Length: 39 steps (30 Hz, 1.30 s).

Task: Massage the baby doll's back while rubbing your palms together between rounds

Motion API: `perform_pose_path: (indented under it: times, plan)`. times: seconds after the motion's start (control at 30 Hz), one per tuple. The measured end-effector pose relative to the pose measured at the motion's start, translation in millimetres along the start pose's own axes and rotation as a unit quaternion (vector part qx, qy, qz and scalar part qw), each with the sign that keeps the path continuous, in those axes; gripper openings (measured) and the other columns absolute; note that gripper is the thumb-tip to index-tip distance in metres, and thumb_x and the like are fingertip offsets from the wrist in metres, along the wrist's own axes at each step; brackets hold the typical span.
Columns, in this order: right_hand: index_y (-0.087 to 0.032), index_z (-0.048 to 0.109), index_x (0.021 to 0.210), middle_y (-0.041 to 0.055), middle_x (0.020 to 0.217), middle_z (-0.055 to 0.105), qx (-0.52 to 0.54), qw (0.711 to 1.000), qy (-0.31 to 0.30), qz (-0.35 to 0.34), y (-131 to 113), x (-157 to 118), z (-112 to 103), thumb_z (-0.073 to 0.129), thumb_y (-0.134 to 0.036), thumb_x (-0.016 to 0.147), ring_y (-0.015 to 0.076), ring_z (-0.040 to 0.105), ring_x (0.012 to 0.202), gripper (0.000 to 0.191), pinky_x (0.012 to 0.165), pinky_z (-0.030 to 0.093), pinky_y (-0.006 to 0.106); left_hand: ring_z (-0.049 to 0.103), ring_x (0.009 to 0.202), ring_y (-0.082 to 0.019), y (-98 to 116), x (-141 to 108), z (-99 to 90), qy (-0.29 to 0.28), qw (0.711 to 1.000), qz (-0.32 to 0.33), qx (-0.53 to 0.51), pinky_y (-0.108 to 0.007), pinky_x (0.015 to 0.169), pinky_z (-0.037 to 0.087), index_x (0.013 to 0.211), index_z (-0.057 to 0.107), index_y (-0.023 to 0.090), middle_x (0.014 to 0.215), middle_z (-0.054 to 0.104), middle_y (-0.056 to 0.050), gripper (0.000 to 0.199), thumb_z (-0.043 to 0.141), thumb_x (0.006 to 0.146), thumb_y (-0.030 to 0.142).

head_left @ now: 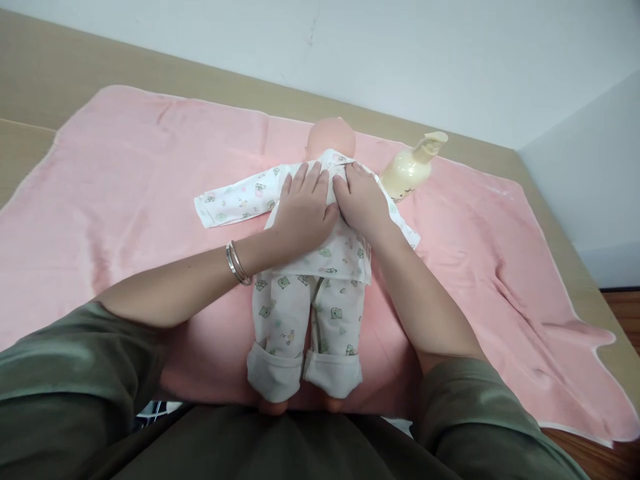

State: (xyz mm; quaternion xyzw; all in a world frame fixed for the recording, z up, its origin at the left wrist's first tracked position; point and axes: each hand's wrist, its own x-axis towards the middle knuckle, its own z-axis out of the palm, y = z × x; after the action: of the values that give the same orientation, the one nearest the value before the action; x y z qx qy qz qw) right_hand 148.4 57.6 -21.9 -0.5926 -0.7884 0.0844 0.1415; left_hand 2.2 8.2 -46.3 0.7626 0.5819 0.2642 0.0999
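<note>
A baby doll [332, 135] lies on a pink blanket, its bald head away from me and its feet at the near edge. It wears a white printed top [327, 260] and matching trousers [337, 313] with turned-up cuffs. My left hand [306, 207] rests flat on the upper left of the top, fingers extended towards the collar. On the upper right of the top lies my right hand [364, 203], its fingers bent forward near the shoulder, partly hidden. One sleeve [235, 200] stretches out to the left; the other is mostly covered by my right forearm.
A cream pump bottle [409, 170] leans beyond my right hand, close to the doll's shoulder. The pink blanket [150, 173] covers most of the wooden table [65, 67] and hangs over its right corner. A white wall [350, 53] rises behind.
</note>
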Motion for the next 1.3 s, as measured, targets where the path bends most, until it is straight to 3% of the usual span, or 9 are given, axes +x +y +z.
perform_pose_path:
  times: [0.1,0.2,0.4,0.53,0.67,0.87,0.97,1.1,1.3]
  plan:
    - [0.000,0.048,0.157,0.0240,0.168,0.046,-0.007,1.000,0.003,-0.010,-1,-4,-2,0.027,-0.032,0.110,0.0352,0.040,0.162,0.060,0.136,0.028,0.058,0.028,0.166,-0.037,0,0,-1.2,-0.012,1.000,0.006,-0.006,-0.062,0.138,0.020,0.160,0.043,0.011,0.175,0.037,-0.019,0.063,0.042,0.101,0.035]
    - [0.000,0.039,0.163,0.0244,0.170,0.043,-0.022,0.999,-0.023,-0.023,-12,-17,-9,0.029,-0.031,0.110,0.0376,0.036,0.163,0.062,0.136,0.027,0.060,0.034,0.164,-0.034,-17,18,1.4,-0.006,1.000,-0.011,-0.022,-0.057,0.139,0.022,0.158,0.047,0.014,0.171,0.045,-0.016,0.060,0.039,0.103,0.035]
    - [-0.003,0.042,0.164,0.0205,0.173,0.039,-0.032,0.997,0.001,-0.069,-38,-44,-6,0.036,-0.030,0.108,0.0364,0.032,0.166,0.061,0.138,0.028,0.055,0.056,0.145,-0.032,-42,42,7.4,0.036,0.996,-0.045,-0.068,-0.052,0.131,0.040,0.140,0.063,0.019,0.152,0.064,-0.014,0.052,0.032,0.100,0.033]
    - [-0.007,0.037,0.167,0.0185,0.178,0.030,-0.008,0.999,-0.005,-0.034,-33,-36,0,0.040,-0.032,0.107,0.0372,0.025,0.168,0.065,0.139,0.023,0.057,0.053,0.148,-0.031,-37,37,6.9,0.040,0.997,-0.039,-0.056,-0.053,0.133,0.036,0.142,0.061,0.021,0.153,0.063,-0.013,0.053,0.029,0.102,0.035]
    - [-0.011,0.030,0.171,0.0169,0.180,0.022,0.028,0.999,-0.035,-0.006,-19,-21,-2,0.044,-0.039,0.106,0.0384,0.016,0.170,0.072,0.139,0.020,0.062,0.047,0.155,-0.034,-26,27,3.6,0.026,0.999,-0.039,-0.027,-0.055,0.135,0.031,0.151,0.054,0.012,0.160,0.056,-0.019,0.059,0.024,0.104,0.031]
    - [-0.006,0.030,0.169,0.0169,0.179,0.025,0.066,0.997,-0.044,0.003,1,-5,-6,0.041,-0.037,0.102,0.0316,0.019,0.170,0.075,0.141,0.017,0.056,0.035,0.163,-0.037,-1,0,-3.4,0.020,1.000,0.003,0.002,-0.062,0.136,0.026,0.156,0.048,0.011,0.170,0.044,-0.020,0.057,0.031,0.107,0.032]
    - [-0.003,0.030,0.169,0.0193,0.178,0.028,0.054,0.997,-0.046,-0.003,2,-6,-7,0.038,-0.038,0.103,0.0327,0.022,0.170,0.074,0.140,0.017,0.057,0.035,0.163,-0.037,6,-3,-4.7,0.020,1.000,-0.001,0.008,-0.061,0.136,0.028,0.155,0.050,0.010,0.170,0.044,-0.020,0.056,0.032,0.104,0.028]
    - [-0.009,0.033,0.169,0.0182,0.177,0.032,0.013,0.999,-0.042,-0.020,-15,-21,-12,0.033,-0.035,0.107,0.0364,0.026,0.168,0.068,0.137,0.020,0.065,0.040,0.161,-0.035,-6,12,-3.8,0.021,1.000,-0.022,-0.005,-0.060,0.136,0.029,0.156,0.051,0.014,0.168,0.048,-0.017,0.059,0.033,0.101,0.026]
    - [0.001,0.037,0.165,0.0243,0.173,0.038,-0.033,0.998,-0.043,-0.020,-34,-38,-13,0.030,-0.028,0.107,0.0371,0.030,0.166,0.066,0.139,0.024,0.059,0.059,0.142,-0.031,-32,35,-5.0,0.023,0.999,-0.029,-0.024,-0.053,0.129,0.042,0.135,0.069,0.015,0.148,0.068,-0.014,0.054,0.030,0.101,0.030]
